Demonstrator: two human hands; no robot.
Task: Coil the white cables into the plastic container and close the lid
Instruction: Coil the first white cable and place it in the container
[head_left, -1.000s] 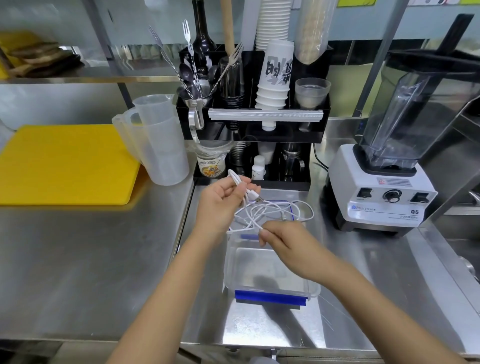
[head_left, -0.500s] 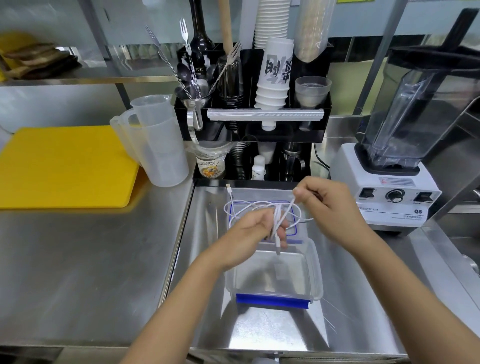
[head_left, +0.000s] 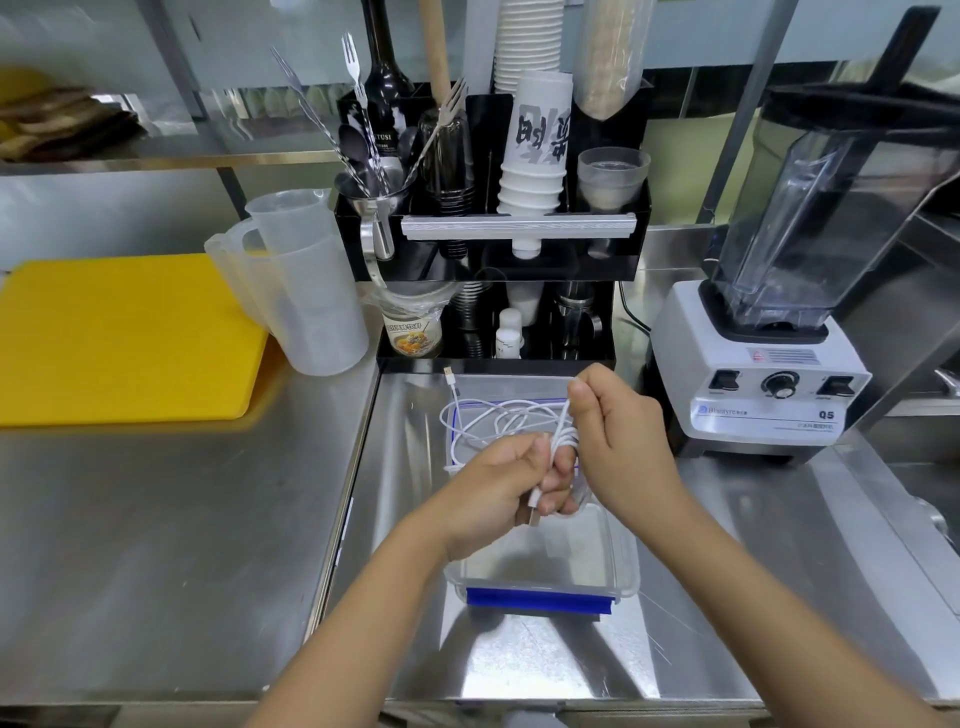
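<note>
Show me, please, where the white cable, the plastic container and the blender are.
white cable (head_left: 483, 423), head view: on the loose loops beyond the hands.
plastic container (head_left: 621, 558), head view: on its clear right wall.
blender (head_left: 753, 374), head view: on the white base, above the knob.

The left hand (head_left: 501, 488) and right hand (head_left: 618, 441) cover the far rim of the plastic container (head_left: 540, 582) and much of the white cables (head_left: 493, 423). The lid (head_left: 511, 387) behind is mostly hidden, perhaps lying flat. The blender (head_left: 779, 332) is cut off at the right edge.
</note>
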